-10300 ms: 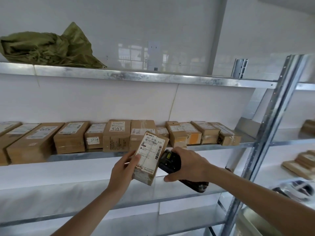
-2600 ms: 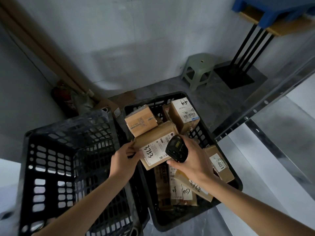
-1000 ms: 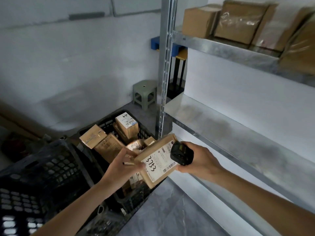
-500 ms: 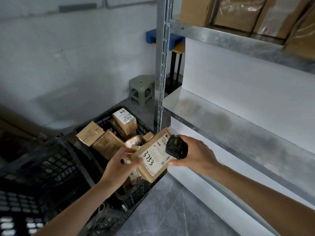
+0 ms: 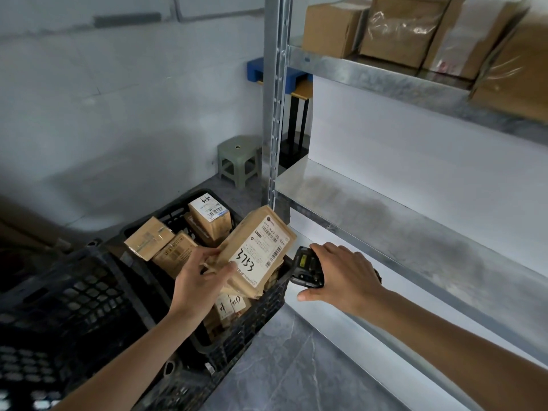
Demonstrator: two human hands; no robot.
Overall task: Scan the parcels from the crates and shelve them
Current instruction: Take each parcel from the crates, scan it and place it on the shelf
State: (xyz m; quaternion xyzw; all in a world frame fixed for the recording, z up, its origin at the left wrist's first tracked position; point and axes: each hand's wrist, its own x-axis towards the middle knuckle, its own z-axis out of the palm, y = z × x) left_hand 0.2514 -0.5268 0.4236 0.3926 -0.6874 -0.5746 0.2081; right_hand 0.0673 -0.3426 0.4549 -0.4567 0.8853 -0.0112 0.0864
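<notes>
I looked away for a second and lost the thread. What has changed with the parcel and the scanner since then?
The scanner in the right hand has drawn off the parcel to its right. The left hand still holds the parcel above the crate, label up.

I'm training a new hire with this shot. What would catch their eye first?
Probably the brown parcel at centre, its white label handwritten "3753", held by the left hand above the black crate of parcels. Beside it, the right hand grips a black handheld scanner. At right runs a bare metal shelf, with cardboard boxes on the shelf above.
</notes>
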